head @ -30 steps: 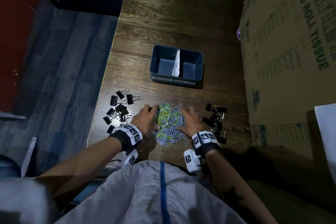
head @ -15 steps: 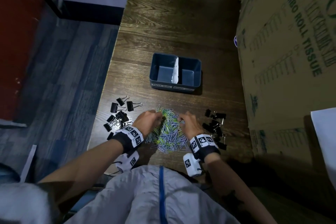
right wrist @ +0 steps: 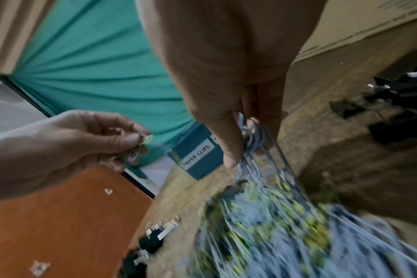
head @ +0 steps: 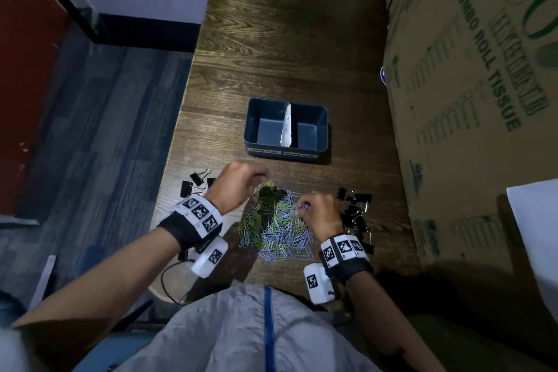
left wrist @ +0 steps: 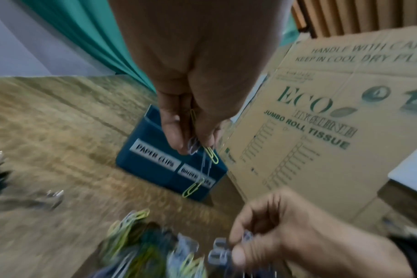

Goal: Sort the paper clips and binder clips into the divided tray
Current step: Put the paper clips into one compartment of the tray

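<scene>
A heap of yellow-green and pale blue paper clips [head: 276, 228] lies on the wooden table in front of me. My left hand [head: 238, 183] is raised over the heap's far left and pinches a small bunch of paper clips [left wrist: 204, 163], some dangling in a chain. At the heap's right edge my right hand [head: 317, 210] pinches a few pale blue clips [right wrist: 251, 135]. The blue divided tray [head: 287, 130] stands beyond the heap with a white divider; both compartments look bare. Its front labels read PAPER CLIPS [left wrist: 155, 155] on the left. Black binder clips lie left [head: 196, 183] and right [head: 356, 211] of the heap.
A big cardboard box [head: 471, 100] marked JUMBO ROLL TISSUE walls the table's right side. The table's left edge [head: 184, 118] drops to a blue-grey floor. Bare wood stretches behind the tray.
Both hands went from lying on the heap to pinching clips. The left hand has lifted up and away toward the tray with its bunch; the right has risen slightly at the heap's right edge.
</scene>
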